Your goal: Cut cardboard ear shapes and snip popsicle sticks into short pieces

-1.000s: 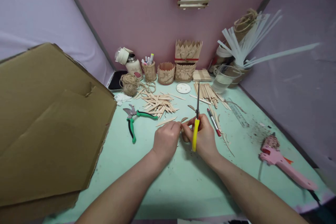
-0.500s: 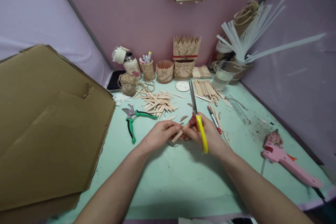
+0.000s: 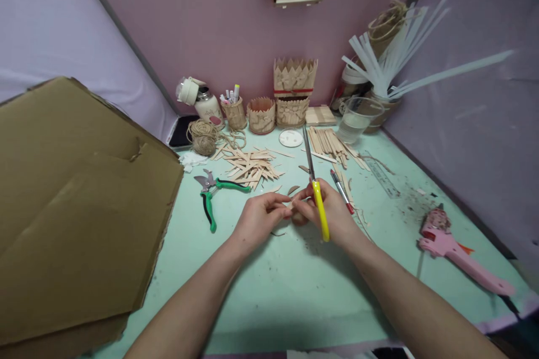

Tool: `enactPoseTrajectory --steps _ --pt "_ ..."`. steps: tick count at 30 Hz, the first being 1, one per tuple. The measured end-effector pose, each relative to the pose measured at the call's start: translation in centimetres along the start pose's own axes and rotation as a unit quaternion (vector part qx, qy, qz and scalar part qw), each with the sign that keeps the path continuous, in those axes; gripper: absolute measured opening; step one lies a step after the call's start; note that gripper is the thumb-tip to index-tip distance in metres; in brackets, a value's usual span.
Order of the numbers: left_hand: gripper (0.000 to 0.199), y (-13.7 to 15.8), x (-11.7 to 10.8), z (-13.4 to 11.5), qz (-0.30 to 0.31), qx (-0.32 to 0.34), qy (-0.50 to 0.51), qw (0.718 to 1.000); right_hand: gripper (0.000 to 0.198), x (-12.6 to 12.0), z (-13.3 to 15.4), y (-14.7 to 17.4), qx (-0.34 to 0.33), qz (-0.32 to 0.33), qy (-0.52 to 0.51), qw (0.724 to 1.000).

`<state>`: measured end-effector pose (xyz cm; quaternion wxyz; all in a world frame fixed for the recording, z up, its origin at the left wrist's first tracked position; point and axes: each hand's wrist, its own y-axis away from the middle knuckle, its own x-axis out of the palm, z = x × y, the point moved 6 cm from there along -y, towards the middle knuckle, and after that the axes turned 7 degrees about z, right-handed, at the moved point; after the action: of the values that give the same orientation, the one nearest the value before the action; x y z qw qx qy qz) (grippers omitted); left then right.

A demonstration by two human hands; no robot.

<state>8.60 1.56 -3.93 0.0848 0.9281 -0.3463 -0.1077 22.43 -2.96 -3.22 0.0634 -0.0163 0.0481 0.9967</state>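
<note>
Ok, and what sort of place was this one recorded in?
Probably a small craft workspace, though whether at home or in a workshop I can't tell. A pink glue gun lies on the table, cut wooden strips are heaped there, and the right hand holds scissors.

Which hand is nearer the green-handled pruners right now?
Left. The left hand is just right of the green-handled pruners; the right hand, holding yellow-handled scissors, is farther right, beyond the left hand.
</note>
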Motion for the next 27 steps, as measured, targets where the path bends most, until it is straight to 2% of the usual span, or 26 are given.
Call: enactPoseTrajectory --steps 5,7,11,14,17,22,24,27 --pt "0.034 0.2 0.7 -0.6 0.068 -0.012 0.031 0.997 0.031 0.1 0.4 0.2 0.003 0.009 0.000 1.000" --pt "0.029 0.3 0.9 -0.7 0.081 -0.025 0.049 0.995 0.030 0.2 0.4 0.3 0.008 0.011 0.010 1.000" --pt "0.020 0.3 0.8 -0.4 0.042 -0.068 0.046 0.996 0.029 0.4 0.4 0.4 0.000 0.008 0.037 0.999" --pt "0.022 0.4 0.3 -0.9 0.021 -0.055 0.031 0.998 0.027 0.3 1.1 0.4 -0.016 0.005 0.040 0.999" --pt "0.026 0.6 -0.7 -1.5 0.000 -0.053 0.058 0.997 0.028 0.3 2.0 1.1 -0.005 0.048 0.065 0.997" --pt "0.040 1.4 -0.7 -2.5 0.027 -0.080 0.138 0.987 0.034 -1.1 2.9 4.9 0.052 0.152 0.173 0.972" --pt "0.045 1.7 0.2 -2.7 0.054 -0.087 0.158 0.982 0.039 -1.7 2.8 7.4 0.086 0.202 0.176 0.960" --pt "0.045 2.2 2.2 -2.4 0.102 -0.102 0.177 0.974 0.043 -2.4 2.4 11.4 0.148 0.234 0.178 0.944"
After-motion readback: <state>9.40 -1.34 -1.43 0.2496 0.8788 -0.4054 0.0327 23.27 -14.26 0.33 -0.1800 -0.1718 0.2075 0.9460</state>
